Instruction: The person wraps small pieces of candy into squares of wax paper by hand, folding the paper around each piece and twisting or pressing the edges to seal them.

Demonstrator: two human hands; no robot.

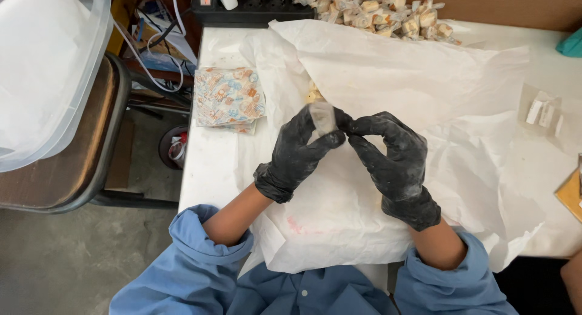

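Observation:
My left hand (295,155) and my right hand (391,162), both in black gloves, meet above a large sheet of white paper (418,91). Between their fingertips they pinch a small pale piece in a clear wrapper (322,117). Just behind it a bit of yellowish candy (313,95) shows on the paper. A stack of patterned wrapper sheets (228,97) lies to the left of my hands. Blue sleeves cover my forearms.
A pile of wrapped candies (376,12) sits at the far edge of the white table (209,169). A clear plastic tub (48,66) rests on a chair at left. A black power strip (254,3) lies at the back. Small clear bags (542,112) lie at right.

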